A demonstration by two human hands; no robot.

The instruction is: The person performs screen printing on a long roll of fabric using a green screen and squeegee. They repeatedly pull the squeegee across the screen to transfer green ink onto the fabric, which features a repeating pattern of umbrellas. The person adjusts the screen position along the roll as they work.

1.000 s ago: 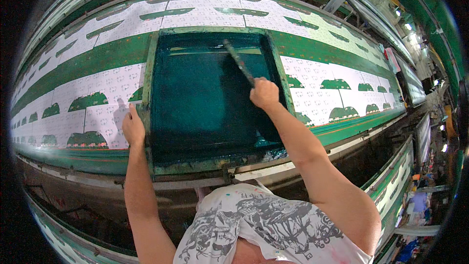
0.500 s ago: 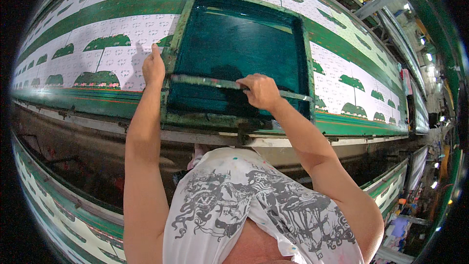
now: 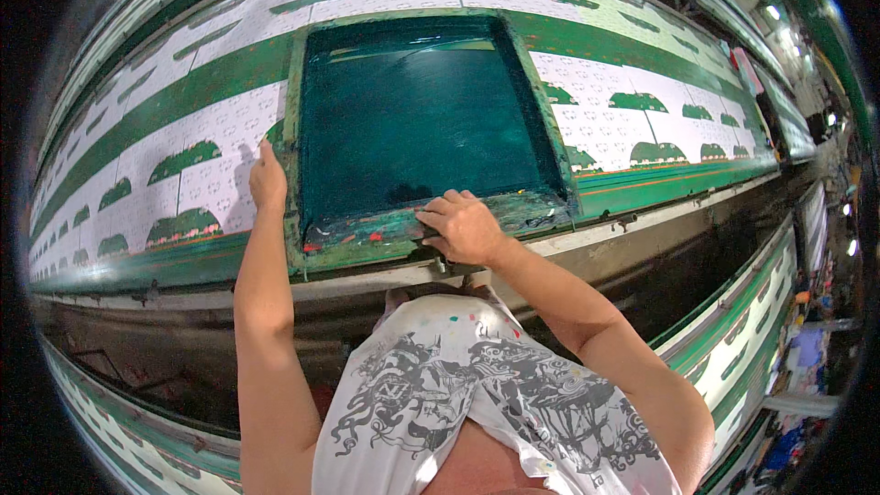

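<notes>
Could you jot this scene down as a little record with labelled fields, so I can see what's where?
Left hand: left hand at the outer left side of the frame; grip unclear
Right hand: right hand on the bar, fingers over it; grip unclear
Bar: paint-speckled bar along the frame's near side
Frame: green-stained rectangular frame around a dark teal panel
Surface: long green table under the frame
On table: white patterned sheets with curved cutouts, both sides
Clothing: white shirt, dark print

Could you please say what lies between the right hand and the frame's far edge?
The dark teal screen lies there, as the head view shows.
</notes>
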